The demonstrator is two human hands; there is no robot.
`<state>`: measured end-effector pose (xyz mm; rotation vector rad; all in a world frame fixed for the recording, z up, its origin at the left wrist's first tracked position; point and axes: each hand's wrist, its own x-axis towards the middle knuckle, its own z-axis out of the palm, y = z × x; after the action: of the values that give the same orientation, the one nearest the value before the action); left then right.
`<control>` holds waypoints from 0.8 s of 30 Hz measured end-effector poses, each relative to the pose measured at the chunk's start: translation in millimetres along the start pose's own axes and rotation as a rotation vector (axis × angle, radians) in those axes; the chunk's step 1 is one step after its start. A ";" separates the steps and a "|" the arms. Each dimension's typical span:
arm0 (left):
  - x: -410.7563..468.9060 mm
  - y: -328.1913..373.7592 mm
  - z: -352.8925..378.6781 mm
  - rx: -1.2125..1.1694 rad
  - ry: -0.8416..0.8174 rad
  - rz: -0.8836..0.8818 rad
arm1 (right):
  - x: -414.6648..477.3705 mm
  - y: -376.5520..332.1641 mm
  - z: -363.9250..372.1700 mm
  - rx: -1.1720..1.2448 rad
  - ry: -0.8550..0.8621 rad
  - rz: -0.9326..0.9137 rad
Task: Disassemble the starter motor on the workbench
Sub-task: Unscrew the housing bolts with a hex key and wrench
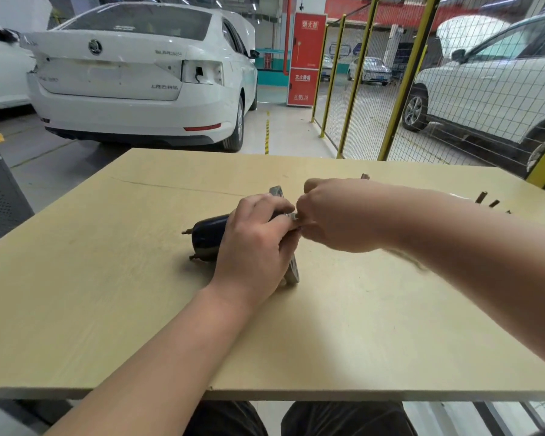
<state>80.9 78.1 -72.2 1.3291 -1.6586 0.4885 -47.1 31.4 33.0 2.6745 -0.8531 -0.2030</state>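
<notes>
The starter motor (208, 234) lay on its side near the middle of the worktop (107, 294). Its dark cylindrical body pointed left, with two thin studs (186, 231) sticking out of that end, and its grey flange (293, 272) stood on edge at the right. The left hand (255, 243) was wrapped over the body just beside the flange, fingers curled round it and pressing it down onto the board. The right hand (337, 215) came in from the right with curled fingers closed on a small metal part (293, 217) at the flange end; what that part was, and how it was fastened, was hidden by the knuckles. The step in hand looked to be working a fastener or fitting loose from the drive end. Doing it well would have meant bracing the round body firmly so it could not roll. It would also have meant turning or pulling in line with the part rather than at an angle, and drawing it out without letting it drop. Once free, it would sensibly have joined the loose bolts (481, 196) lying well apart at the far right of the worktop, so nothing got mixed or lost.
</notes>
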 end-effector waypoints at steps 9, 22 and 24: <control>-2.1 0.7 -1.8 0.010 -0.063 0.008 | 4.9 -6.2 -0.7 -0.206 0.113 0.049; -8.4 -2.9 -16.9 -0.036 -0.007 -0.124 | 5.3 -9.4 8.1 -0.142 0.228 0.073; -12.5 -4.9 -22.5 0.009 -0.008 -0.147 | 4.0 -4.7 14.7 -0.054 0.199 0.107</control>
<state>94.5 100.5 -72.7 1.4487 -1.5531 0.4039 -44.7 28.9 17.4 2.5380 -0.9099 0.0644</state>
